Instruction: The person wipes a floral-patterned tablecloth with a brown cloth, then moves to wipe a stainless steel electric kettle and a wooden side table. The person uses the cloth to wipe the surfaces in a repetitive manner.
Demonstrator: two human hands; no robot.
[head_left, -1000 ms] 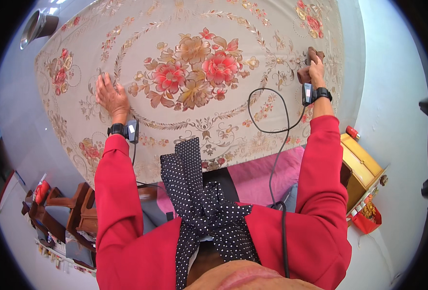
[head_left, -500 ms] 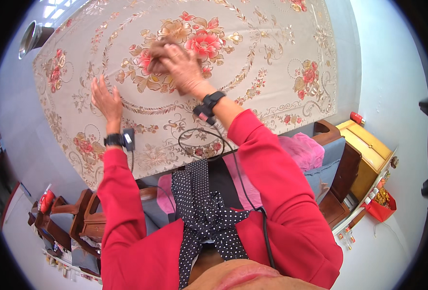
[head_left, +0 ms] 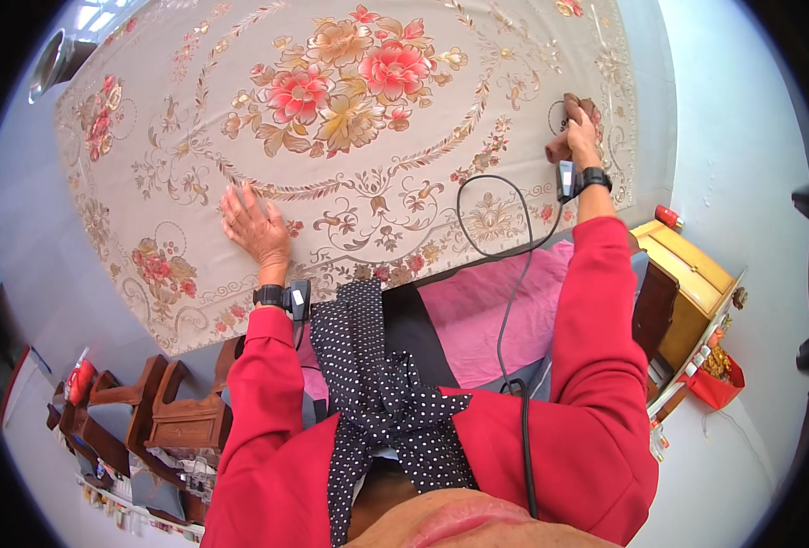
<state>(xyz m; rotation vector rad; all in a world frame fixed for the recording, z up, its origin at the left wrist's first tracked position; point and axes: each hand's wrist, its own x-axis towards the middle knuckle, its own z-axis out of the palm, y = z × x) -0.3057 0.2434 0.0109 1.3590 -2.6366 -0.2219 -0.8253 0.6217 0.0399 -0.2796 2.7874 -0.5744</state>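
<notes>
we see right hand (head_left: 583,138) gripping bunched brown cloth (head_left: 558,149) on flowered tablecloth (head_left: 240,155), toward right side; left hand (head_left: 257,230) palm down, fingers spread, holding nothing. we judge wiping in hand; next stroke likely calls for pressing cloth flat.

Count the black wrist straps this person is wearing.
2: the left wrist strap, near the left hand spread over the floral tablecloth; the right wrist strap, near the right hand holding a brown cloth.
</notes>
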